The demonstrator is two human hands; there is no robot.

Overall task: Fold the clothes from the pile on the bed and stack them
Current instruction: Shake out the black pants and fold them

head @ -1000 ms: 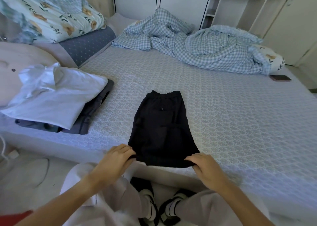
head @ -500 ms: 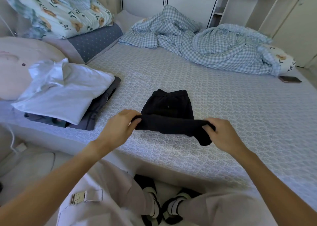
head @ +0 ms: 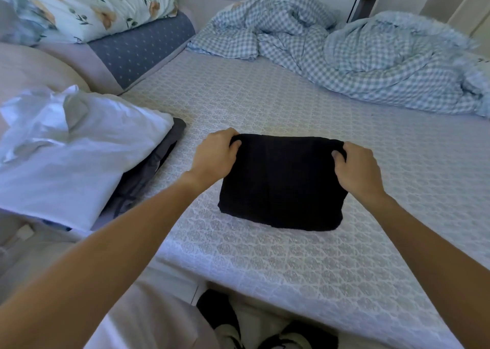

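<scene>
A pair of black shorts (head: 282, 184) lies folded in half on the patterned bed (head: 291, 110), forming a compact rectangle. My left hand (head: 216, 156) pinches its far left corner. My right hand (head: 356, 167) pinches the far right corner. Both hands hold the folded-over edge down at the far side of the garment. To the left sits a stack of folded clothes (head: 148, 168), with a white shirt (head: 77, 157) on top and dark grey garments under it.
A crumpled blue checked duvet (head: 344, 49) fills the far right of the bed. Floral and dotted pillows (head: 100, 17) lie at the far left. My legs and black-and-white shoes (head: 225, 322) are below the near bed edge.
Both hands lifted the shorts' near hem and carried it away from me onto the waistband, folding the shorts in half. The camera has moved closer to the bed.
</scene>
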